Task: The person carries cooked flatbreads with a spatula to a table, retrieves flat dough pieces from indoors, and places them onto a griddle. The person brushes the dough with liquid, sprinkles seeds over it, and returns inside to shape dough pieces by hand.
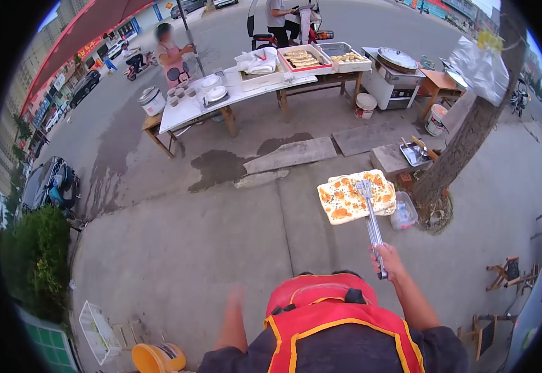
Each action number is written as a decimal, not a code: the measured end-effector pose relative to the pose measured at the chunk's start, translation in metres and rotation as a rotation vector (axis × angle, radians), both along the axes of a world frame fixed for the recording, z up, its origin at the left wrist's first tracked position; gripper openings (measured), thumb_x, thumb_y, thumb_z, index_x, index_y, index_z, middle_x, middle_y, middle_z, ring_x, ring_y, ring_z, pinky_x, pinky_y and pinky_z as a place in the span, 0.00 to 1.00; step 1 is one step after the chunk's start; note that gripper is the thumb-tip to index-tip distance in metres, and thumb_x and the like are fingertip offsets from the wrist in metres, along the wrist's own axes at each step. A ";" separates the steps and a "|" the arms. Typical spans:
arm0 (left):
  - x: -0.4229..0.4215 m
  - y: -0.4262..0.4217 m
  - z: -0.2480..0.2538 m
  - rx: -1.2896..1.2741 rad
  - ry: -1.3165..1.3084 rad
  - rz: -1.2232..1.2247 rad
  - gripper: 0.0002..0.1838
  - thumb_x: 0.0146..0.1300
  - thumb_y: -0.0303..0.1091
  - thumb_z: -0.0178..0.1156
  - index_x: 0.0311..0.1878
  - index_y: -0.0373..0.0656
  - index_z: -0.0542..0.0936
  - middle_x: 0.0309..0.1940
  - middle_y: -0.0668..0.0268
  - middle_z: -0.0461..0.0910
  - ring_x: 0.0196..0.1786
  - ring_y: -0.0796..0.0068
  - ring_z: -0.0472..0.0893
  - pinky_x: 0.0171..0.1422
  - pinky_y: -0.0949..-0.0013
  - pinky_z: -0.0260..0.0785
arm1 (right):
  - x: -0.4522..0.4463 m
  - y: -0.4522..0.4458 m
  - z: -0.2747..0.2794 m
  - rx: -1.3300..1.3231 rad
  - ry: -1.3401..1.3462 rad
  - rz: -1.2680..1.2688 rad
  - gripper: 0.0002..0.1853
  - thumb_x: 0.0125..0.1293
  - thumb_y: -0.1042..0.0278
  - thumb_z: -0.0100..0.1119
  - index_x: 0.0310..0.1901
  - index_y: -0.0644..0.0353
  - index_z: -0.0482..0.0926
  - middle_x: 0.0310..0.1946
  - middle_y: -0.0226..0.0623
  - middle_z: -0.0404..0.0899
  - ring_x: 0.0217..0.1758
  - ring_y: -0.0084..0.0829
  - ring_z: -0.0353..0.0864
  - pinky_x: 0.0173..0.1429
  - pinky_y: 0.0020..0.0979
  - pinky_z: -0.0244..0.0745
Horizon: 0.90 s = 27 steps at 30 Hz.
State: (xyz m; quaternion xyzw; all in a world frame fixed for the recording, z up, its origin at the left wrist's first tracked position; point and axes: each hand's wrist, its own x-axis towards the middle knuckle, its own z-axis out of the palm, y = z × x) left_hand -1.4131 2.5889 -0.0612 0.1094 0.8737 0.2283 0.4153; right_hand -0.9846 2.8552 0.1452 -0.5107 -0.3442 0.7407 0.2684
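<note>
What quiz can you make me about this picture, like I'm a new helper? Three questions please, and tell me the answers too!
1. Pick one. What is the right hand holding?
A) a spoon
B) tongs
C) a knife

2. True or false? The left hand is touching the bread.

3. Fill in the missing colour. The apron is red with ____ edges.

Key: 1: B. 2: False, the left hand is well away from it. 3: yellow.
</note>
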 end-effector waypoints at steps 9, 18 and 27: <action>-0.009 0.404 0.152 0.869 0.088 -0.106 0.18 0.68 0.40 0.50 0.53 0.38 0.73 0.40 0.66 0.76 0.42 0.78 0.74 0.47 0.73 0.67 | -0.061 0.309 -0.038 0.010 0.014 0.051 0.11 0.66 0.62 0.51 0.39 0.62 0.70 0.19 0.29 0.67 0.14 0.18 0.63 0.14 0.22 0.58; 0.080 0.350 -0.098 -0.239 -0.180 -0.037 0.20 0.66 0.40 0.49 0.57 0.39 0.71 0.49 0.59 0.76 0.52 0.70 0.74 0.57 0.67 0.65 | -0.158 0.605 -0.081 0.000 0.075 0.137 0.11 0.66 0.61 0.50 0.39 0.62 0.69 0.19 0.30 0.67 0.14 0.19 0.63 0.15 0.24 0.58; -0.041 0.605 -0.155 0.446 -0.317 0.563 0.20 0.67 0.37 0.49 0.59 0.39 0.68 0.50 0.61 0.75 0.53 0.72 0.75 0.57 0.72 0.66 | -0.248 0.830 -0.165 -0.010 0.098 0.197 0.11 0.66 0.61 0.50 0.37 0.61 0.70 0.18 0.29 0.67 0.13 0.19 0.63 0.15 0.24 0.58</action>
